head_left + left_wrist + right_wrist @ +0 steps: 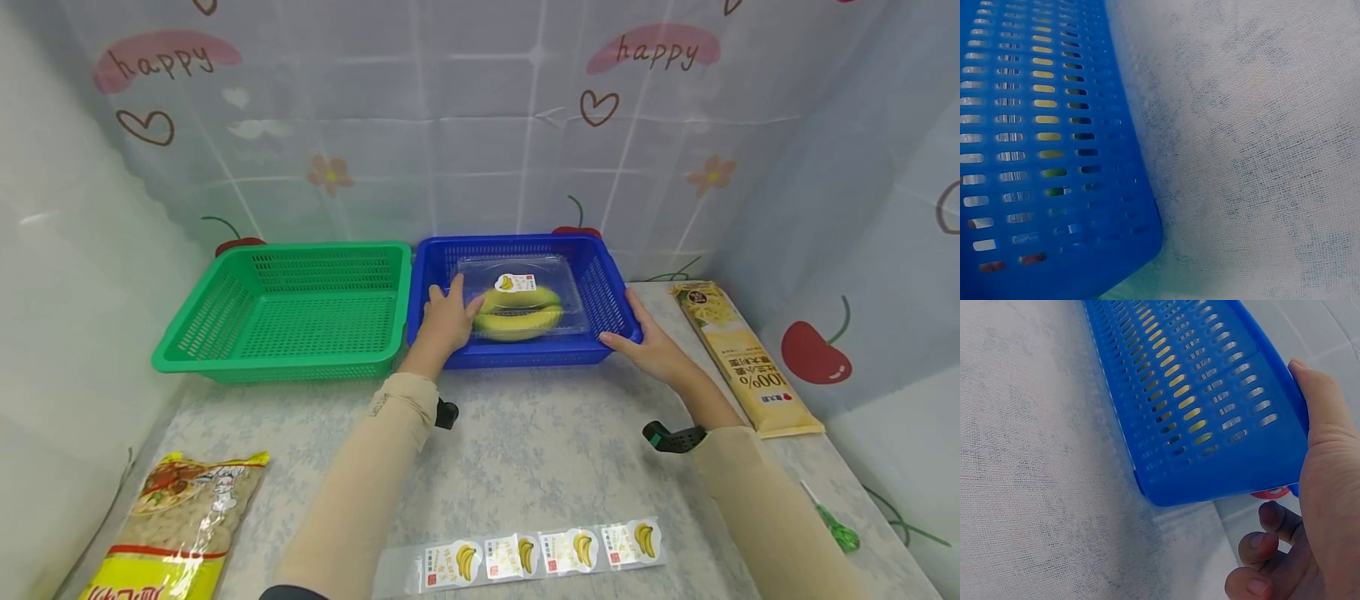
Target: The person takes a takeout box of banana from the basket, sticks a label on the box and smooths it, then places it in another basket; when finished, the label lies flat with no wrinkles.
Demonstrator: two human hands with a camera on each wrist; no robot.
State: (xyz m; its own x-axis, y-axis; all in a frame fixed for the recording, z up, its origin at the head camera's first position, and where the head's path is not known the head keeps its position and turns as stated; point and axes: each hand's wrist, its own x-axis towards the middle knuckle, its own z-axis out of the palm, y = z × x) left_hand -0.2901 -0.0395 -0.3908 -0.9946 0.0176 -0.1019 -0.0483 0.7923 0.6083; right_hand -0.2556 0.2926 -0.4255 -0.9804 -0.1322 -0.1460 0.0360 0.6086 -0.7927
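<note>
A clear plastic box (570, 304) with yellow bananas (521, 323) and a banana label (516, 283) on its lid lies inside the blue basket (525, 357). At the box's left edge is my left hand (447, 321), fingers spread and thumb over the lid's side. My right hand (652, 342) holds the basket's front right corner, with the thumb (1325, 403) against the rim and the other fingers (1260, 550) bent outside it. The left hand is out of sight in the left wrist view, where the basket's slotted wall (1054, 187) shows.
A green basket (281, 367) adjoins the blue one on the left. A yellow pasta packet (746, 358) lies at right, above green-handled scissors (836, 527). In front lie a strip of banana labels (532, 557) and, at left, another food bag (176, 525).
</note>
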